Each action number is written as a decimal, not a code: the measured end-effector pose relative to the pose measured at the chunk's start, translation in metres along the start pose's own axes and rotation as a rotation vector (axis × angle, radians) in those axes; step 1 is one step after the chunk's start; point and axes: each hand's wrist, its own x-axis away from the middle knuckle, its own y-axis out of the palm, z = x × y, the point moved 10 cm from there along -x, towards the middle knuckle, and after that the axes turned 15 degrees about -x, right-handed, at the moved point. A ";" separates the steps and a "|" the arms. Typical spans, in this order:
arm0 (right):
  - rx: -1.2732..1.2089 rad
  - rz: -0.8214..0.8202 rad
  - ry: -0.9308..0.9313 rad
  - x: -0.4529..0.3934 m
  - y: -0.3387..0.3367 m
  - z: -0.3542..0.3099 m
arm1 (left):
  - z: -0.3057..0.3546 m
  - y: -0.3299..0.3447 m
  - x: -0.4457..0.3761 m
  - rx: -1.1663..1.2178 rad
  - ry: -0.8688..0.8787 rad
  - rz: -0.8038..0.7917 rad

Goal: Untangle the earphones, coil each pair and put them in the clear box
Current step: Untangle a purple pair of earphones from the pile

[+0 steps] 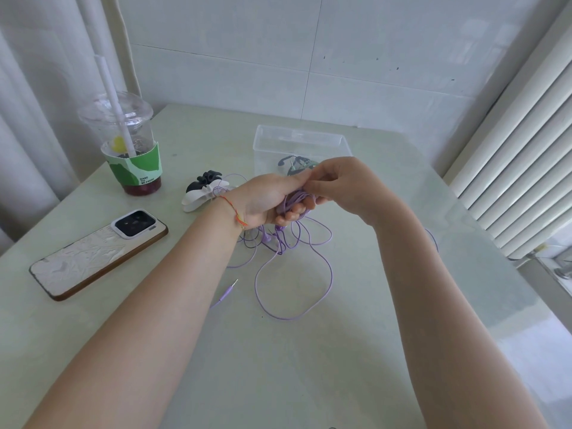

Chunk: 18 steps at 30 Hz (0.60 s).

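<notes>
Winding purple earphones (297,202) around my left hand (266,199), I hold a bundle of the cable with those fingers curled round it, palm turned up, a thin red-and-orange string bracelet (235,212) on that wrist. My right hand (337,184) meets it from the other side, its fingertips pinching the cable at the top of the bundle. Both hands are lifted above the pale green table (278,366). From the bundle the rest of the purple cable hangs down and spreads in loose loops on the table below, tangled near the middle with a darker strand, and a purple jack plug (227,291) lies apart by my left forearm. Just behind my hands stands the clear box (297,144), with a dark coiled pair of earphones (294,165) already inside. To the left lie black and white hair clips (202,188) beside the cables, a phone (99,253) face down nearer me, and a plastic cup (130,144) with a white straw and green sleeve at the back.
</notes>
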 end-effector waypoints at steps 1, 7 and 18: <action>0.013 0.015 -0.006 -0.001 -0.001 0.000 | 0.001 -0.001 0.000 0.007 0.000 0.007; -0.016 0.085 -0.029 -0.003 -0.014 0.001 | -0.004 -0.012 0.002 0.246 -0.016 0.026; -0.171 -0.071 -0.015 0.001 0.006 0.001 | -0.006 -0.006 0.001 0.265 -0.034 -0.026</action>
